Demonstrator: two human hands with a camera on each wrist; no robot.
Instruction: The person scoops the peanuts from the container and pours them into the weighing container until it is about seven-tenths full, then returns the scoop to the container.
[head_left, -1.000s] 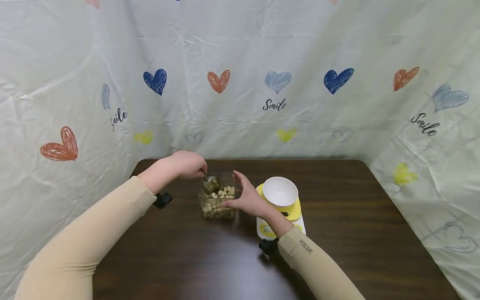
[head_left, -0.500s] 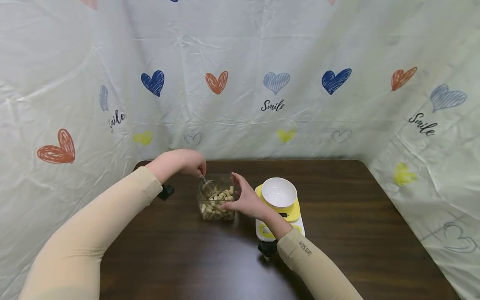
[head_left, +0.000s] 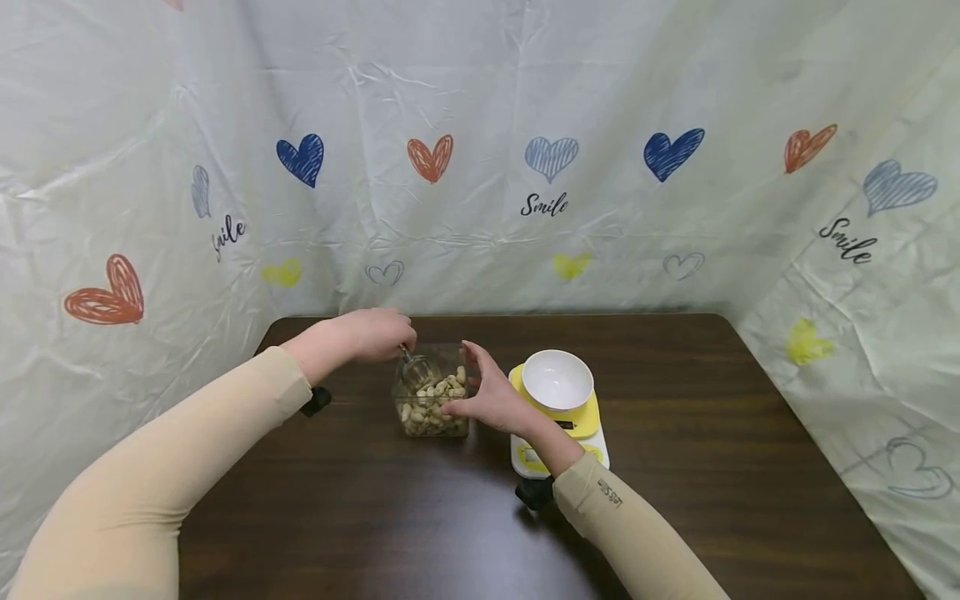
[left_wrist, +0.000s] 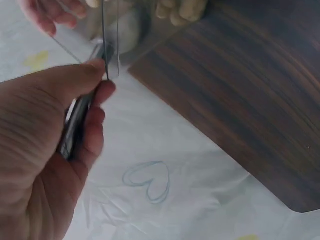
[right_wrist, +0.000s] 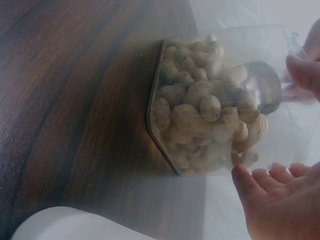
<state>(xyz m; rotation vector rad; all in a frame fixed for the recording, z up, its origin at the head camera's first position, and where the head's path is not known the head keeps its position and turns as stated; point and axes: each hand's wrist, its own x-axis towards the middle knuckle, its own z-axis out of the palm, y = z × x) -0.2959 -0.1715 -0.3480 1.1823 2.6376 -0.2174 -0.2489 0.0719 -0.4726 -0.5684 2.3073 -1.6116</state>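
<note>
My left hand (head_left: 375,333) grips the handle of a metal scoop (head_left: 417,372), whose bowl sits inside a clear square container (head_left: 453,357) against the peanuts (head_left: 444,388). In the left wrist view, the thumb and fingers of the left hand (left_wrist: 55,110) wrap round the scoop's dark handle. Across from it, my right hand (head_left: 498,402) holds the container's right side, thumb at the front wall and fingers toward the back. The right wrist view shows unshelled peanuts (right_wrist: 200,107) filling the lower part, with the scoop (right_wrist: 265,85) seen through the wall.
Right of the container stands a yellow and white kitchen scale (head_left: 592,423) carrying a white bowl (head_left: 557,380). My right forearm passes over the scale's left side. A dark wooden table (head_left: 675,467) lies under everything, with a heart-printed curtain (head_left: 480,100) behind it.
The scoop has tipped from facing outward to pointing down at the peanuts. My left wrist rose, then lowered again. My right hand has kept its place on the container.
</note>
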